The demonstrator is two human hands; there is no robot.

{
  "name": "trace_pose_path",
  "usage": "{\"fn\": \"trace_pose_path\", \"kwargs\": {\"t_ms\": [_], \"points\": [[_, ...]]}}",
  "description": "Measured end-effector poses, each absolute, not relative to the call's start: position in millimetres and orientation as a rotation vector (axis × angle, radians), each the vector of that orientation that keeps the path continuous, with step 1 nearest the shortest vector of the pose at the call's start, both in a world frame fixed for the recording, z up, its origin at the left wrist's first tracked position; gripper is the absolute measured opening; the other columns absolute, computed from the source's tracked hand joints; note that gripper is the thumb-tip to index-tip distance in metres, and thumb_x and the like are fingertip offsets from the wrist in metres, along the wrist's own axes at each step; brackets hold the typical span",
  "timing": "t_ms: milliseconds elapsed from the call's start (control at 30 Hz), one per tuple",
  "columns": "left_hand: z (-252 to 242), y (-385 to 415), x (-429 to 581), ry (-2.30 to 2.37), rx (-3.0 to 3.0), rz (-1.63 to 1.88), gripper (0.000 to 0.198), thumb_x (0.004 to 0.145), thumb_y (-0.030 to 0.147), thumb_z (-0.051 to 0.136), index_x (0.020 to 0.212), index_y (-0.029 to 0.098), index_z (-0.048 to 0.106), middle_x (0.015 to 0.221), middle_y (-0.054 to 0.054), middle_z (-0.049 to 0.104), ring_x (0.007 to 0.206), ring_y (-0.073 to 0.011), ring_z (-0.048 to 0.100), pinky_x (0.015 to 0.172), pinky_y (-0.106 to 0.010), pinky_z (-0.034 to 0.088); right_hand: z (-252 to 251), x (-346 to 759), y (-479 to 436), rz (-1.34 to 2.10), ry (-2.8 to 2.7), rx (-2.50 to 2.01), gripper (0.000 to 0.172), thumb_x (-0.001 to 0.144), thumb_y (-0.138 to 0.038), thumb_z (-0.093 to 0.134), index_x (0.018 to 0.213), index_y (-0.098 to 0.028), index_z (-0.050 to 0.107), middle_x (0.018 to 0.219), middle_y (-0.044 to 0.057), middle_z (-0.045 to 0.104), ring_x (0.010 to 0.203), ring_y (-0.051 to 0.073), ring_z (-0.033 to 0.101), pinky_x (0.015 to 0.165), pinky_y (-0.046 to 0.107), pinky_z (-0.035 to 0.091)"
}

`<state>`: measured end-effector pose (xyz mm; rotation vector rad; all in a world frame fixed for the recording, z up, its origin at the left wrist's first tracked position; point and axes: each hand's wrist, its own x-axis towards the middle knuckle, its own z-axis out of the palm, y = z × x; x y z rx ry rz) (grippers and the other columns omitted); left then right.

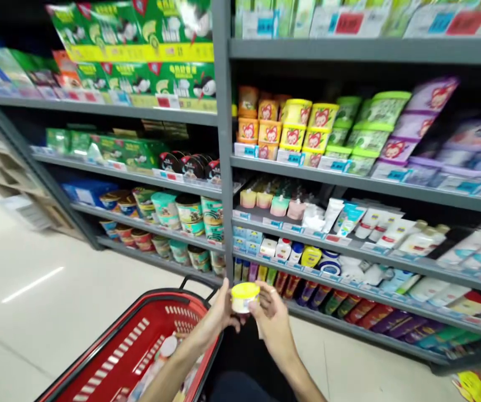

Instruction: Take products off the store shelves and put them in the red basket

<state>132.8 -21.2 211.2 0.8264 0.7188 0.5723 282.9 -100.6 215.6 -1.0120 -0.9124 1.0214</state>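
Nearest me, the red basket (pixel 139 304) hangs at the left forearm with a few packets inside. Risk, as I judge it: the yellow-lidded jar (pixel 244 296) is pinched by fingertips only, just past the basket's right rim. A slack grip would likely send it to the tiled floor (pixel 56 290), not into the basket. The left hand (pixel 219 312) curls around the jar's left side. The right hand (pixel 274 315) closes on its right side, fingers half bent. The jar sits upright between both, touching each. Beyond, the grey shelves (pixel 349 181) carry tubes and boxes, with yellow tubs (pixel 307 120) higher up.
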Motion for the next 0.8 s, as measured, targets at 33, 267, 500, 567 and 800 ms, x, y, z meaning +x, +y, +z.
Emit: {"fn": "trace_pose_path", "kwargs": {"t_ms": [33, 267, 500, 567, 800], "points": [[217, -18, 140, 0.732, 0.940, 0.697, 0.064, 0.078, 0.084, 0.069, 0.099, 0.024, 0.073, 0.090, -0.008, 0.074, 0.079, -0.0226, 0.070, 0.063, -0.032, 0.055, 226, 292, -97, 0.973, -0.873, -1.007, 0.050, 0.085, -0.049, 0.085, 0.128, -0.030, 0.066, 0.129, 0.010, 0.075, 0.116, 0.030, 0.076, 0.104, 0.050, 0.062], [291, 0, 182, 0.598, 1.351, 1.009, 0.047, 0.081, 0.051, 0.085, 0.119, 0.033, 0.065, 0.131, -0.006, 0.071, 0.130, -0.0285, 0.065, 0.111, -0.040, 0.054, 300, 336, -80, 0.725, -0.996, -0.976, 0.051, 0.087, -0.044, 0.084, 0.133, -0.028, 0.069, 0.141, 0.009, 0.069, 0.131, 0.028, 0.068, 0.110, 0.042, 0.059], [320, -11, 204, 0.574, 1.455, 0.896, 0.063, 0.083, 0.061, 0.079, 0.131, 0.022, 0.066, 0.137, -0.013, 0.071, 0.118, -0.0304, 0.070, 0.098, -0.040, 0.059, 310, 363, -100, 0.622, -0.997, -1.004, 0.055, 0.088, -0.045, 0.083, 0.137, -0.027, 0.066, 0.138, 0.008, 0.071, 0.127, 0.024, 0.068, 0.109, 0.040, 0.057], [323, -18, 216, 0.567, 1.478, 0.870, 0.071, 0.082, 0.064, 0.078, 0.133, 0.016, 0.065, 0.137, -0.016, 0.071, 0.114, -0.0306, 0.072, 0.093, -0.039, 0.060, 313, 375, -111, 0.600, -0.992, -1.016, 0.057, 0.086, -0.045, 0.085, 0.137, -0.025, 0.066, 0.137, 0.009, 0.071, 0.125, 0.025, 0.069, 0.106, 0.039, 0.058], [356, -47, 305, 0.358, 1.549, 0.790, 0.071, 0.084, 0.063, 0.079, 0.134, 0.015, 0.067, 0.142, -0.017, 0.071, 0.124, -0.0310, 0.070, 0.100, -0.039, 0.059, 348, 451, -166, 0.447, -0.979, -1.047, 0.058, 0.083, -0.044, 0.087, 0.135, -0.026, 0.068, 0.135, 0.007, 0.072, 0.123, 0.024, 0.070, 0.110, 0.042, 0.057]]}}
